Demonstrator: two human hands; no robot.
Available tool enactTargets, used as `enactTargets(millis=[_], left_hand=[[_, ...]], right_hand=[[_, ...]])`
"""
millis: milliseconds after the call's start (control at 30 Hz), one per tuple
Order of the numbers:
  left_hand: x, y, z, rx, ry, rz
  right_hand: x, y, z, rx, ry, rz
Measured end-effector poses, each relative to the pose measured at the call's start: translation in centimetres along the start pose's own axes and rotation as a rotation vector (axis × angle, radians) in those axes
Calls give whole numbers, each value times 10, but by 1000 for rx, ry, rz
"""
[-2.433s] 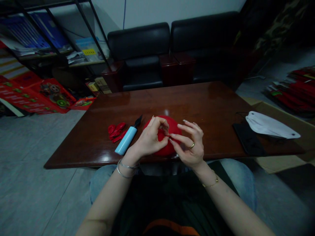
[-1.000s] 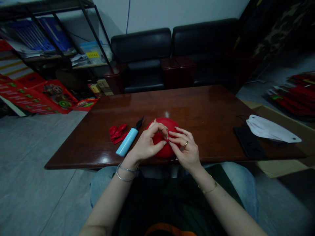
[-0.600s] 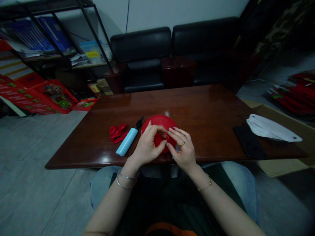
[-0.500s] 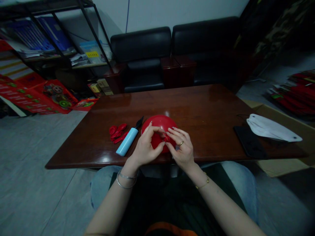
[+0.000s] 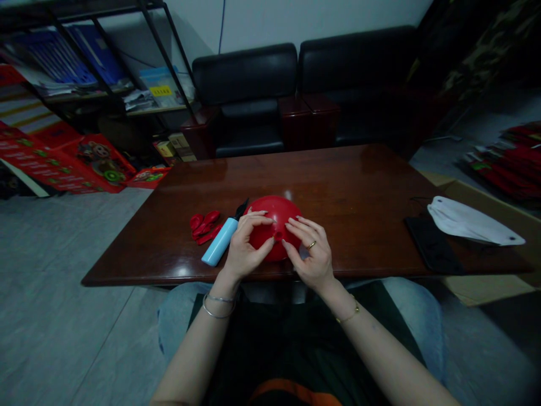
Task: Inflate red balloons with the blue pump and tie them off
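Red, taut and rounded, the balloon lies near the close edge of the wooden desk, between the left hand and the right hand. The grip of each hand is loose: thumb and fingers stand parted, tips resting on or close to the rubber around the neck, with nothing visibly pinched. Whether the neck is sealed cannot be told; were it not, air could escape through slack fingers. Long fingernails pressed into stretched rubber might puncture it, and an uneven push could roll the light, smooth body off the near edge. The blue pump, just beside the left hand, could be knocked by a sideways sweep towards the limp red balloons beyond it.
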State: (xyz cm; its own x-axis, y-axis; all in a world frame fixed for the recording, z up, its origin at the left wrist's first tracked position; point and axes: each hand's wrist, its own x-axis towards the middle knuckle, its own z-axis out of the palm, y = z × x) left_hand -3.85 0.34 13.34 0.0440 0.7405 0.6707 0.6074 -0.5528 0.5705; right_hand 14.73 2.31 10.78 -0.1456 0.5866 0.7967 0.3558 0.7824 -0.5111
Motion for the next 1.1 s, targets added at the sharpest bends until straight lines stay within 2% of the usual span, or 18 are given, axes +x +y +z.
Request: enactTargets(millis=[267, 467, 567, 667, 767, 900, 1000, 1100], left_hand=[[1, 0, -2, 13, -99, 60], [-1, -1, 4, -67, -39, 24], [-3, -1, 4, -80, -65, 34], [-5, -1, 1, 9, -76, 63], [-8, 0, 1, 180, -66, 37], [-12, 5, 15, 378, -82, -41], [-11, 12, 33, 461, -86, -87], [-7, 20, 52, 543, -109, -99]], right_hand=[[5, 3, 2, -10, -48, -38], [11, 3, 7, 23, -26, -10], [14, 2, 8, 32, -11, -1], [18, 2, 8, 66, 42, 3], [24, 1, 3, 86, 125, 33], [26, 0, -11, -38, 150, -78], [20, 5, -23, -234, 127, -224], [12, 18, -35, -351, 69, -290]])
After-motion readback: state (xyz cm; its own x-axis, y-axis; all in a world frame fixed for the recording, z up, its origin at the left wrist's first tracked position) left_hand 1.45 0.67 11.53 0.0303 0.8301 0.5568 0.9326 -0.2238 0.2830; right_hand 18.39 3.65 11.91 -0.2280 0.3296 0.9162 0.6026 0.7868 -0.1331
